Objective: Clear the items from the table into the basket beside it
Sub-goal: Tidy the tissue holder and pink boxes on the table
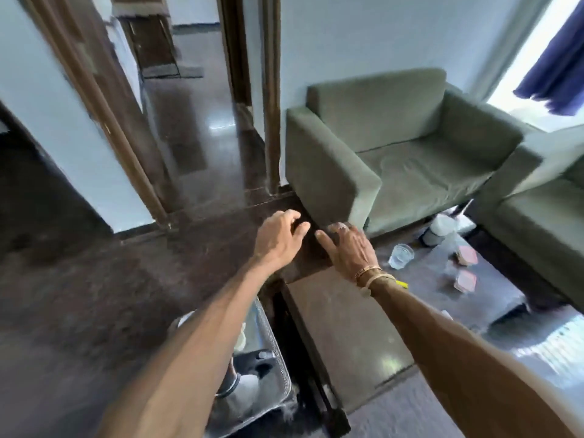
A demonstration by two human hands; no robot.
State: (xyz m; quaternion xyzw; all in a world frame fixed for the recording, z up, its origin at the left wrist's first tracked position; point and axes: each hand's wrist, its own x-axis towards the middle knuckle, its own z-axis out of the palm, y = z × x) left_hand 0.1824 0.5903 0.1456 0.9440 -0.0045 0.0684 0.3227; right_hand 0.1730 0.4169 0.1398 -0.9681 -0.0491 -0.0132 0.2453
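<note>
The low dark table [347, 327] runs from the centre to the right. On its far right part stand a clear glass [400, 256], a white jar [439, 230] and two pink-lidded containers [467, 256] [465, 281]. A small yellow thing [401, 283] peeks out behind my right wrist. A silvery mesh basket [278, 358] sits on the floor left of the table, holding a black object and some white things, partly hidden by my left arm. My left hand [279, 238] and my right hand [350, 248] hover over the table's far end, fingers loose, holding nothing.
A green armchair [395, 147] stands behind the table, and a second green seat [543, 216] is at the right. An open doorway [189, 105] lies ahead on the left across the dark polished floor. A blue curtain [559, 64] hangs at the window.
</note>
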